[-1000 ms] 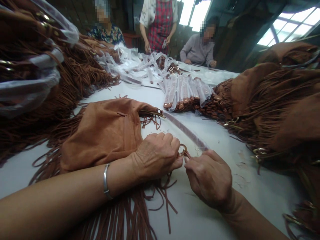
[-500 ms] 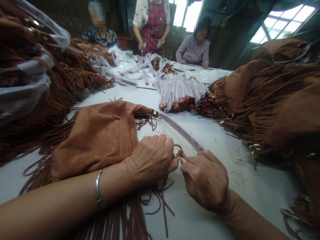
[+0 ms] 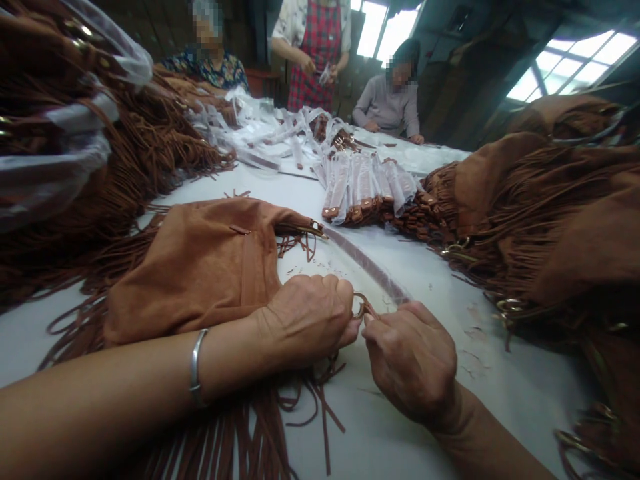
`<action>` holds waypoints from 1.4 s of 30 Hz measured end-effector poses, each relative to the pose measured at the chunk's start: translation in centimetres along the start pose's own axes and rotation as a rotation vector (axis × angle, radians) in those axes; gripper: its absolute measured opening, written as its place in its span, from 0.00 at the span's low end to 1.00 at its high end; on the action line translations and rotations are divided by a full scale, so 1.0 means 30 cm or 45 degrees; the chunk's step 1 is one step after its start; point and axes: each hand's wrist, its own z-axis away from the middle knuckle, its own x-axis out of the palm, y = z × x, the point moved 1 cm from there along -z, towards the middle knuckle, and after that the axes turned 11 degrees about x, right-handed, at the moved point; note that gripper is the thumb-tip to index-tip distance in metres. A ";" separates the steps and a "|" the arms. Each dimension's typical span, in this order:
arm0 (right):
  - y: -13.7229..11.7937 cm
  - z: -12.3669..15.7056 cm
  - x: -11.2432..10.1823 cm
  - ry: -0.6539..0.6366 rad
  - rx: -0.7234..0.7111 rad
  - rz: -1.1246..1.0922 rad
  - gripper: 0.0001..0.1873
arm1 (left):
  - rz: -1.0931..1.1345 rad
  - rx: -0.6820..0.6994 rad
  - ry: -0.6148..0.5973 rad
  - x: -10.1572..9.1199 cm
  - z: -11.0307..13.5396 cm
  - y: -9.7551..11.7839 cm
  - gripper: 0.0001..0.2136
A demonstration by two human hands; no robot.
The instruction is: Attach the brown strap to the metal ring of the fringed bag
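A brown suede bag (image 3: pixel 200 267) with long fringe lies on the table in front of me. My left hand (image 3: pixel 313 313) is closed around the bag's near end, where a gold metal ring (image 3: pixel 358 305) sticks out past the fingers. My right hand (image 3: pixel 413 363) pinches the end of a brown strap (image 3: pixel 367 263), which passes at the ring. The strap, wrapped in clear plastic, curves back to metal hardware (image 3: pixel 319 228) at the bag's far end. The fingers hide most of the strap end and the ring's attachment.
Fringed brown bags are heaped at the left (image 3: pixel 65 167) and right (image 3: pixel 560 200). Plastic-wrapped straps (image 3: pixel 360 187) lie in a row ahead, with a looser heap of wrapped straps (image 3: pixel 250 133) behind. Three people are across the white table (image 3: pixel 435 273).
The view has shifted slightly. Both hands keep their grips by the ring and have barely moved. Across the table, the person in the checked apron has brought their hands closer together.
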 end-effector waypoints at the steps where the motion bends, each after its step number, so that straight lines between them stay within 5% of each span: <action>1: 0.003 -0.001 -0.001 -0.001 0.023 -0.036 0.09 | 0.017 0.006 -0.035 -0.001 -0.001 -0.004 0.13; 6: 0.042 -0.003 -0.004 -0.114 0.431 -0.312 0.11 | 0.114 0.017 -0.106 0.015 -0.007 -0.027 0.13; 10: 0.080 -0.016 -0.014 -0.544 0.759 -0.352 0.14 | 0.116 0.021 -0.136 0.035 -0.015 -0.024 0.12; 13: 0.094 -0.024 -0.022 -0.906 0.705 -0.338 0.06 | 0.123 0.044 -0.163 0.042 -0.020 -0.015 0.12; 15: 0.098 -0.023 -0.021 -1.007 0.641 -0.306 0.02 | 0.118 0.048 -0.190 0.046 -0.022 -0.010 0.11; 24: 0.093 -0.002 0.004 -0.827 0.531 -0.070 0.06 | 0.080 0.015 -0.224 0.037 -0.025 -0.010 0.13; 29: 0.057 -0.001 0.005 -0.705 0.693 -0.031 0.05 | 0.085 0.039 -0.253 0.038 -0.027 -0.022 0.11; 34: 0.052 -0.007 0.005 -0.778 0.865 -0.058 0.06 | 0.006 0.036 -0.185 0.049 -0.024 -0.016 0.08; 42: 0.063 -0.015 -0.014 -0.830 0.851 -0.103 0.05 | 0.029 0.053 -0.268 0.039 -0.030 0.000 0.07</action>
